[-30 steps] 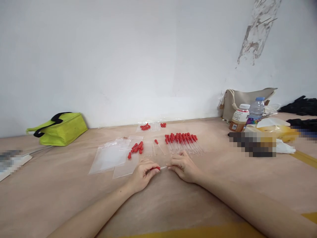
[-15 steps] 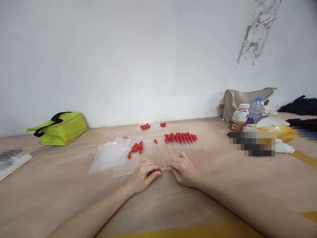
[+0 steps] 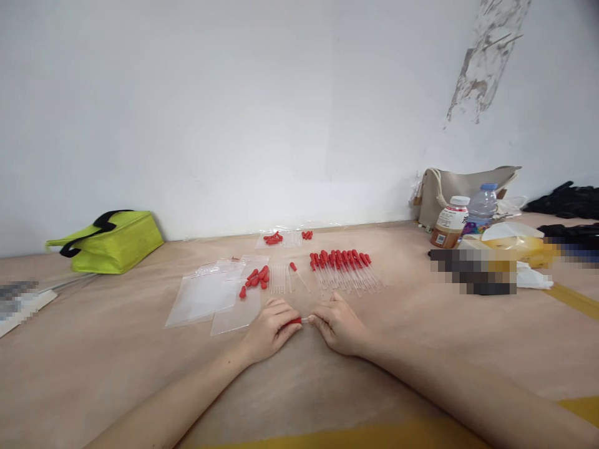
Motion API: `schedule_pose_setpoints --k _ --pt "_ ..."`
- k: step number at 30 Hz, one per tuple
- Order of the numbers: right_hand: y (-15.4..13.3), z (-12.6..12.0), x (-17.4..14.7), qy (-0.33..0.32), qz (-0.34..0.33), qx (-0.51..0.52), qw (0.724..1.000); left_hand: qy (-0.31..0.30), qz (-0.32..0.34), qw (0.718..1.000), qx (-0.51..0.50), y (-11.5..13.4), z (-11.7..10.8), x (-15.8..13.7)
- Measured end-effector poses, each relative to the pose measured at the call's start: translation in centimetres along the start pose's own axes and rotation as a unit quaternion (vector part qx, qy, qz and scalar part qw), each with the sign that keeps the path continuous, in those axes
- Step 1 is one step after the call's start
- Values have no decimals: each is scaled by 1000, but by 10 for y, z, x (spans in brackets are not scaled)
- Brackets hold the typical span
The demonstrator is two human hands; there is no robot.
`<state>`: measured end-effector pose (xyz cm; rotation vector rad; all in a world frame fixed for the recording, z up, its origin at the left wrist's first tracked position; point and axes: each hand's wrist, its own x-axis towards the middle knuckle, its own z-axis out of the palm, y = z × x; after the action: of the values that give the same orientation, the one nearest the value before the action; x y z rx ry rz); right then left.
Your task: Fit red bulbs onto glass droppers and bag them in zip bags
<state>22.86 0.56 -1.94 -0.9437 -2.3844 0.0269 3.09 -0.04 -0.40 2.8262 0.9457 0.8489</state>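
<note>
My left hand [image 3: 274, 330] is closed on a red rubber dropper bulb [image 3: 294, 320], its open end pointing right. Close to it, my right hand [image 3: 336, 325] pinches a thin clear glass tube [image 3: 305, 320] whose end meets the bulb; how deep it sits I cannot tell. Beyond my hands lie several loose red bulbs [image 3: 255, 278] on a clear bag, a row of bare clear tubes [image 3: 279, 279] and one dropper [image 3: 299, 276] with its bulb on. To their right is a row of many bulb-topped droppers [image 3: 346, 269].
Clear zip bags [image 3: 206, 299] lie left of the loose bulbs. Near the wall sits a bag of bulbs and tubes [image 3: 285, 238]. A lime-green bag [image 3: 116, 243] stands at left. Bottles [image 3: 452, 221], a beige bag [image 3: 430, 193] and a yellow tissue pack [image 3: 524, 246] are at right.
My right hand has moved left along the tube, closer to my left hand, so less of the tube shows between them. My left hand has hardly moved.
</note>
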Motion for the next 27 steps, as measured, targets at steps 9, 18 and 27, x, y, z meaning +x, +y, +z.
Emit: schedule_pose_setpoints --k 9,18,27 --pt "-7 -24 2 -21 -5 -74 997 73 11 993 95 -13 -3 -4" --pt "49 -30 53 62 334 -11 941 108 -177 974 87 -29 -4 -10" --pt "60 5 73 46 382 -118 915 106 -170 977 69 -29 -1 -10"
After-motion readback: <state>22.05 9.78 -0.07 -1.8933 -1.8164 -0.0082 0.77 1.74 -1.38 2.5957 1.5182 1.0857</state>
